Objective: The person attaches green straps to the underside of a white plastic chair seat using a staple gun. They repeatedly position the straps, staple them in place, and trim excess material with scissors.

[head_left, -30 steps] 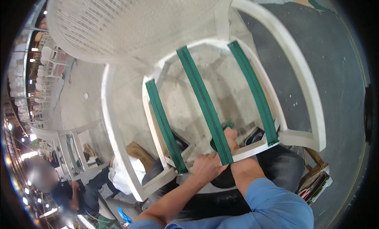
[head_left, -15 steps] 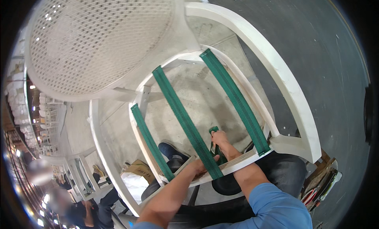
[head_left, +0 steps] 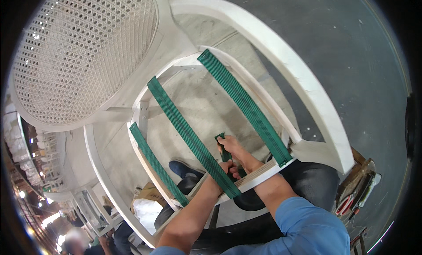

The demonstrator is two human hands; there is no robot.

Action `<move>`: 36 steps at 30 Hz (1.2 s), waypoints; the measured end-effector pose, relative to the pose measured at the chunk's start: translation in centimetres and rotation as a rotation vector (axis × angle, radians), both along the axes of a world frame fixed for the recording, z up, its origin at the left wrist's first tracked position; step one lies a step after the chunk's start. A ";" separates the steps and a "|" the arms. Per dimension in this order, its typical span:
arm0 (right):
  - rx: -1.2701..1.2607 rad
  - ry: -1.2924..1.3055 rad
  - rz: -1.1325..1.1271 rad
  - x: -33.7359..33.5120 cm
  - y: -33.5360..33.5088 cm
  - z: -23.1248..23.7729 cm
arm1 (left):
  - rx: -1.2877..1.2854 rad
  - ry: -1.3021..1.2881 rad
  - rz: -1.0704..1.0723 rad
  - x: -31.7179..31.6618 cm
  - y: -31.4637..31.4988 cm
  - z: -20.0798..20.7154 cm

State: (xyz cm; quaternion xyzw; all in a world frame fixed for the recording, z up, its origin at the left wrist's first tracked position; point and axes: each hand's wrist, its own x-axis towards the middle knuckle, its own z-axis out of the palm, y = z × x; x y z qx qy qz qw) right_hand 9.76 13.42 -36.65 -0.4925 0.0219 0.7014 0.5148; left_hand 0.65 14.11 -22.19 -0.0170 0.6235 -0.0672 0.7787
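Note:
A white chair frame [head_left: 115, 116] with a woven cane back [head_left: 88, 52] is in front of me. Across its open seat run three green webbing straps, the middle strap [head_left: 184, 127] passing over my left wrist. Inside the seat opening, my right hand [head_left: 232, 146] is closed round the upper end of a loose green webbing strip [head_left: 225, 155]. Just below it, my left hand [head_left: 230, 168] has curled fingers at the strip's lower part. The middle strap and the front rail partly hide this hand, so its exact hold is unclear.
My dark shoe [head_left: 184, 170] shows through the seat frame. At the right stands a wooden tray [head_left: 362, 184] with red-handled scissors [head_left: 345, 205] and other tools. A brown carton [head_left: 149, 192] lies at the lower left. Another white chair frame [head_left: 90, 206] and a co-worker are farther left.
The chair has shifted left in view. My right hand has moved up and left with the webbing strip, and my left hand now shows beyond the middle strap, close below it.

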 end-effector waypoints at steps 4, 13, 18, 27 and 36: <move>0.084 0.298 -0.175 2.0 -5.7 -0.6 | 0.098 -0.207 -0.134 -0.6 0.0 -1.4; 0.158 -0.848 1.559 3.4 -18.5 17.4 | 0.332 -0.178 -0.223 0.4 0.1 -2.0; 0.147 -0.565 0.078 14.3 -32.3 39.1 | 0.379 -0.201 -0.216 0.2 1.0 -0.6; -1.188 -1.205 -0.040 29.0 -54.5 32.6 | 0.486 -0.256 -0.443 0.2 0.3 -1.0; -0.918 -1.325 -0.403 28.2 -55.5 32.3 | 0.390 -0.261 -0.233 0.2 -0.4 -0.7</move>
